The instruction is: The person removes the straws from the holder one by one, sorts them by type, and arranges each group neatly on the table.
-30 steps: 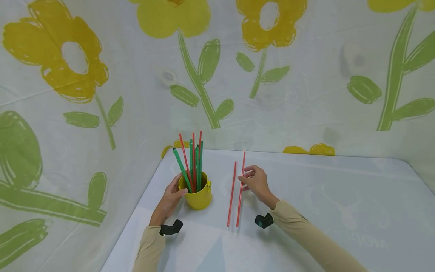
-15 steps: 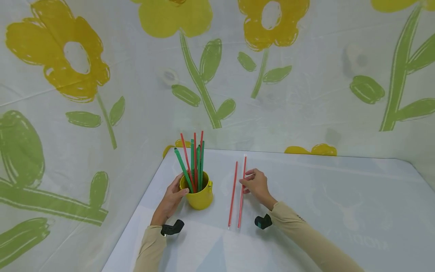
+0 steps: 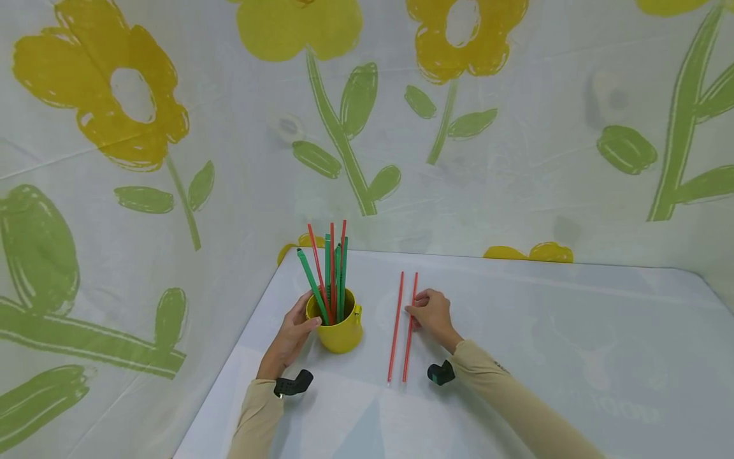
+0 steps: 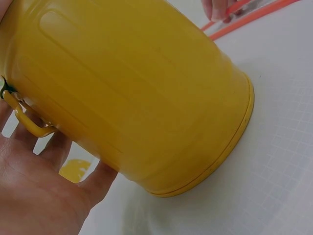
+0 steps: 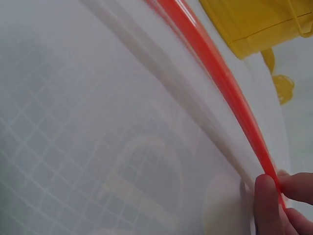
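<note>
My left hand [image 3: 292, 335] grips a small yellow bucket [image 3: 339, 336] by its left side, thumb near the rim. In the left wrist view the bucket [image 4: 132, 93] fills much of the picture, a little loop handle on its side. Several red straws [image 3: 317, 261] and green sticks [image 3: 308, 274] stand in it, leaning various ways. To its right, my right hand [image 3: 432, 315] pinches a long thin red straw [image 3: 408, 350] between thumb and fingers. In the right wrist view this straw [image 5: 225, 83] casts a shadow on the table. Another red straw [image 3: 395, 328] lies parallel, just left.
A white table [image 3: 545, 357] with faint printing extends to the right. Behind and to the left hangs a pale curtain [image 3: 241, 127] with yellow flowers and green leaves. A black wrist camera [image 3: 294, 383] sits on the left wrist, another [image 3: 441, 373] on the right.
My right hand has lowered slightly and drawn the pinched straw nearer, so its far end now sits level with the other straw's. My left hand keeps its grip on the bucket.
</note>
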Tool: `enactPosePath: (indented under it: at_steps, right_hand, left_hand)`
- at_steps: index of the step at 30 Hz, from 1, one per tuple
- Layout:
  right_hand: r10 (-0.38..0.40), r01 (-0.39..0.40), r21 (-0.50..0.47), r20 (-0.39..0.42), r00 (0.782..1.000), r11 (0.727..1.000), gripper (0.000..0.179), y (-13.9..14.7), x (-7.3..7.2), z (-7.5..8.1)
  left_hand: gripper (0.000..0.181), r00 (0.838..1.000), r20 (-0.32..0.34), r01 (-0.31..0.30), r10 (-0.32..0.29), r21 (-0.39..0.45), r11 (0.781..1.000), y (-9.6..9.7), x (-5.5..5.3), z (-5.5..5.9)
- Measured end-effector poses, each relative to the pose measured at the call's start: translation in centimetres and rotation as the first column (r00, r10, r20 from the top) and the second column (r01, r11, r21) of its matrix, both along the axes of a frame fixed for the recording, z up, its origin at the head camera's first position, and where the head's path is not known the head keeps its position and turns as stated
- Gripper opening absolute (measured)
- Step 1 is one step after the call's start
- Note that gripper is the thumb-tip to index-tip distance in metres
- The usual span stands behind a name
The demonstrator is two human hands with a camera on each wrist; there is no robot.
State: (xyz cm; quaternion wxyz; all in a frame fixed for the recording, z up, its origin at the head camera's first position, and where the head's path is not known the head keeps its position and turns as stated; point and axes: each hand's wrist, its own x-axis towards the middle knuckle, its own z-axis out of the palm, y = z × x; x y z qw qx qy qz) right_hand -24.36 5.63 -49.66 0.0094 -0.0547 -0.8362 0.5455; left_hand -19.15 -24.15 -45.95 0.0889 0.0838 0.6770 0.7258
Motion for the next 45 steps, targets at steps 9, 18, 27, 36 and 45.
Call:
enactPosePath:
  at_steps: [9,18,27,36,45]
  right_hand:
    - [0.03,-0.023,0.146,-0.044,0.999,0.989,0.027,-0.2,-0.3,-0.2]
    - [0.049,-0.044,0.145,-0.028,0.998,0.988,0.027,-0.1,-0.3,-0.1]
    - [0.062,-0.051,0.123,-0.081,0.995,0.991,0.024,0.7,-0.3,0.9]
    - [0.11,-0.102,0.078,-0.1,0.989,0.992,0.026,1.1,-0.4,2.6]
    - [0.148,-0.145,0.04,-0.113,0.982,0.989,0.028,0.7,-0.7,4.8]
  left_hand:
    - [0.066,0.999,-0.04,-0.007,0.007,0.004,1.0,-0.6,-0.9,-2.5]
    - [0.067,0.999,-0.042,-0.001,0.001,0.003,1.0,-0.5,-0.8,-2.3]
    - [0.064,0.999,-0.047,-0.001,0.002,0.015,1.0,-0.4,-0.9,-2.4]
    - [0.066,0.998,-0.056,0.005,-0.004,0.021,1.0,-0.3,-0.8,-2.3]
    - [0.066,0.998,-0.058,0.008,-0.007,0.02,1.0,-0.5,-0.8,-2.3]
